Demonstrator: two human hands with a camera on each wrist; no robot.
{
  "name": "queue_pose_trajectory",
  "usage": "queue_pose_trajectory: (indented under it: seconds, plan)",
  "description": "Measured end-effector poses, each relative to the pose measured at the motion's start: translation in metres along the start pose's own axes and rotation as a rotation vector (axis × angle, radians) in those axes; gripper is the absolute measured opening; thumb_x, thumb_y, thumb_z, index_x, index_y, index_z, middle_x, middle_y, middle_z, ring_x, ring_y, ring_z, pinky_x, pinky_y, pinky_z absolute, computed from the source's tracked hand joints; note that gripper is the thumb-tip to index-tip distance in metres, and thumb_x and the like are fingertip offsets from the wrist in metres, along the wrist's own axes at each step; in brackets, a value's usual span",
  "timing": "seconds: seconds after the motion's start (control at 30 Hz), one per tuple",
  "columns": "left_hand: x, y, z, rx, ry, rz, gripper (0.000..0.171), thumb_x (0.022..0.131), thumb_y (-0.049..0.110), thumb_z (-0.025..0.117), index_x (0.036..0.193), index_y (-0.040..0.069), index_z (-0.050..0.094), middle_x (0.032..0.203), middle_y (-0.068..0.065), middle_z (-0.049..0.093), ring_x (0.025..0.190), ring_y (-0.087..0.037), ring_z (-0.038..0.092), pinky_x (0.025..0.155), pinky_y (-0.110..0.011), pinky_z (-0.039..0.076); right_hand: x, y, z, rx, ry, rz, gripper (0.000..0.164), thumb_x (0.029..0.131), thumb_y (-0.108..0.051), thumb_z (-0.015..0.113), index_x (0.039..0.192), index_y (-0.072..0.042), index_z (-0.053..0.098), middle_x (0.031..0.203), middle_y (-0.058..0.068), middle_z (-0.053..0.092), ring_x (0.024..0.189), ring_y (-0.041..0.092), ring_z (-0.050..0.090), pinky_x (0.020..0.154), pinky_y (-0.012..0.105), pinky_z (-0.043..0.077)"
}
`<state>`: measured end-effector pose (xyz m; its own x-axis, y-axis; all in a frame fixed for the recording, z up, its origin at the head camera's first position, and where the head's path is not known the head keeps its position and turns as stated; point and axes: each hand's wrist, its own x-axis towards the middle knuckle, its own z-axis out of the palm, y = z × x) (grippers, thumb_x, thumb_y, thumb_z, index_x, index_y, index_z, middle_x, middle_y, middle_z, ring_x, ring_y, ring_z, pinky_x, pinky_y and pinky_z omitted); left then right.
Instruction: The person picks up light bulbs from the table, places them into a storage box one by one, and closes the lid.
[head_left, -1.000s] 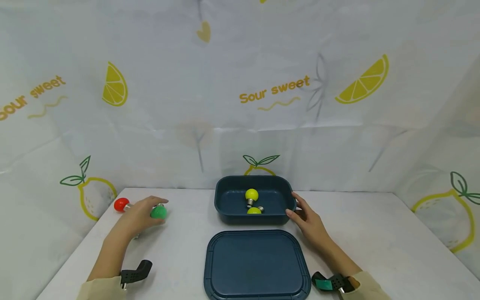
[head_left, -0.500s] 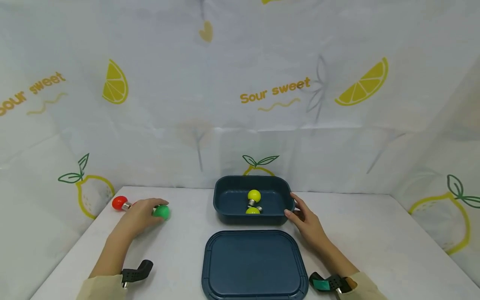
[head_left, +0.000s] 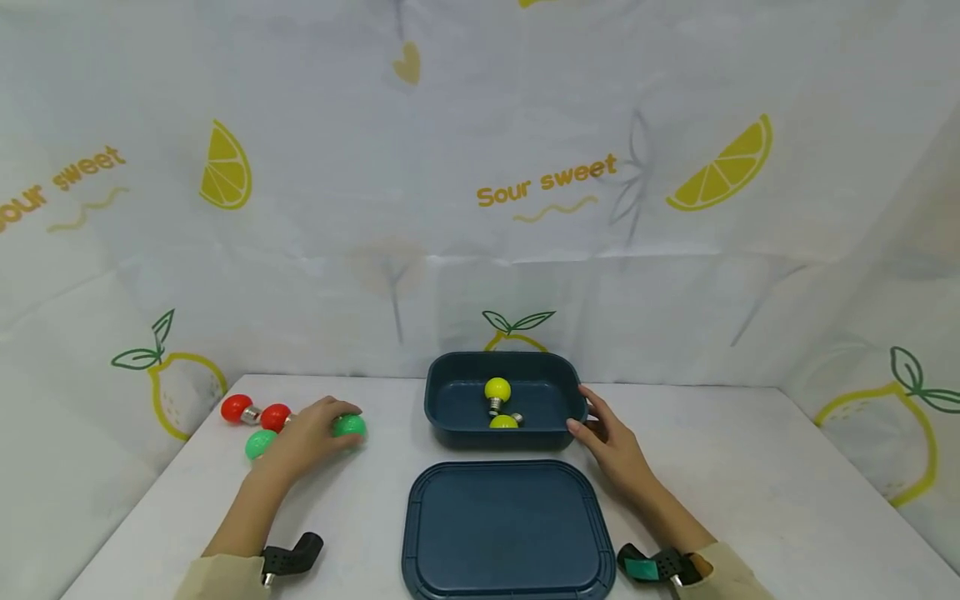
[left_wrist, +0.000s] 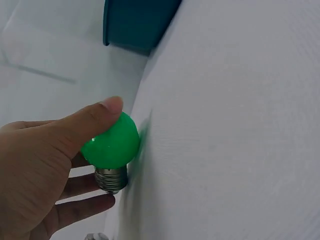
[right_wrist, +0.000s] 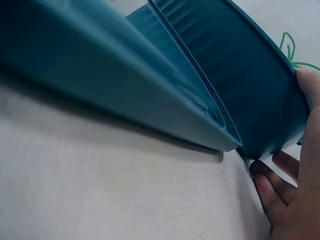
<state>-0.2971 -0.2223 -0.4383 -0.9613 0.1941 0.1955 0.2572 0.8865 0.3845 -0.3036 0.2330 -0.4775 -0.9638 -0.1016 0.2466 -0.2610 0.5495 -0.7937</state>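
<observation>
My left hand point(head_left: 307, 437) pinches a green light bulb point(left_wrist: 112, 142) by its globe, thumb on one side, at the left of the table. The bulb's metal screw base points down past the fingers in the left wrist view. At the right end of a dark blue box point(head_left: 457, 437), my right hand point(head_left: 618, 446) holds the corner, with thumb and fingers against its wall. Inside the box lie two yellow bulbs point(head_left: 497, 389), one partly hidden by the front wall. Behind the left hand are two red bulbs point(head_left: 236, 408) and another green bulb point(head_left: 259, 444).
A dark blue lid point(head_left: 510, 529) lies flat on the white table point(head_left: 750, 475) in front of the box. A white curtain point(head_left: 322, 208) printed with lemons hangs along the table's back edge.
My left hand has moved right with the green bulb, uncovering a second red bulb and another green one behind it. The right hand has stayed at the box.
</observation>
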Motion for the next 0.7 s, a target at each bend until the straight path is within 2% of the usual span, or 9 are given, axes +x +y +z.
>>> queue_pose_trajectory:
  seconds: [0.13,0.23,0.37,0.47,0.57,0.7]
  plan:
    - [0.0006,0.0011,0.0057,0.027,0.002,-0.002,0.045,0.089,0.034,0.077,0.125,0.008,0.069,0.124,-0.015,0.071,0.113,-0.034,0.066,0.097,-0.054,0.055,0.0007,-0.0006,0.0013,0.012,-0.005,-0.005,0.064,0.103,-0.037,0.059,0.159,-0.026,0.03,0.151,0.027,0.048,0.128,0.041,0.061,0.103,0.057,0.052]
    - [0.0009,0.0001,0.0087,-0.027,-0.019,-0.021,0.05,0.091,0.036,0.075,0.131,0.008,0.066,0.13,-0.016,0.068,0.12,-0.036,0.064,0.101,-0.056,0.053,0.0007,-0.0009,0.0021,0.011,-0.008,-0.001,0.065,0.102,-0.037,0.059,0.159,-0.026,0.03,0.151,0.027,0.048,0.128,0.041,0.061,0.102,0.057,0.052]
    - [0.0009,-0.0003,0.0099,-0.138,-0.049,-0.031,0.049,0.09,0.031,0.076,0.133,0.009,0.065,0.134,-0.015,0.066,0.123,-0.036,0.062,0.103,-0.056,0.052,0.0004,0.0,0.0021,-0.002,-0.008,0.002,0.065,0.103,-0.038,0.058,0.16,-0.026,0.03,0.152,0.027,0.047,0.128,0.041,0.061,0.103,0.057,0.052]
    - [0.0014,0.0011,0.0083,-0.183,-0.066,-0.001,0.046,0.088,0.023,0.078,0.131,0.01,0.066,0.133,-0.014,0.067,0.122,-0.037,0.062,0.102,-0.056,0.053,0.0002,0.0006,0.0006,-0.013,-0.001,0.001,0.065,0.103,-0.038,0.057,0.16,-0.026,0.029,0.153,0.027,0.045,0.128,0.042,0.06,0.103,0.059,0.051]
    - [0.0015,0.0025,0.0067,-0.202,-0.083,0.015,0.046,0.087,0.02,0.08,0.13,0.011,0.068,0.133,-0.014,0.067,0.122,-0.039,0.062,0.102,-0.056,0.053,0.0,-0.0001,-0.001,-0.011,0.0,0.001,0.065,0.103,-0.038,0.057,0.16,-0.025,0.029,0.154,0.028,0.044,0.128,0.042,0.06,0.103,0.059,0.05]
    - [0.0015,0.0001,0.009,-0.2,-0.088,-0.004,0.046,0.086,0.022,0.08,0.13,0.011,0.068,0.132,-0.013,0.068,0.121,-0.036,0.063,0.101,-0.056,0.053,0.0001,-0.0006,-0.0005,-0.001,-0.008,0.001,0.065,0.103,-0.037,0.058,0.16,-0.024,0.03,0.153,0.028,0.046,0.128,0.042,0.061,0.103,0.059,0.051]
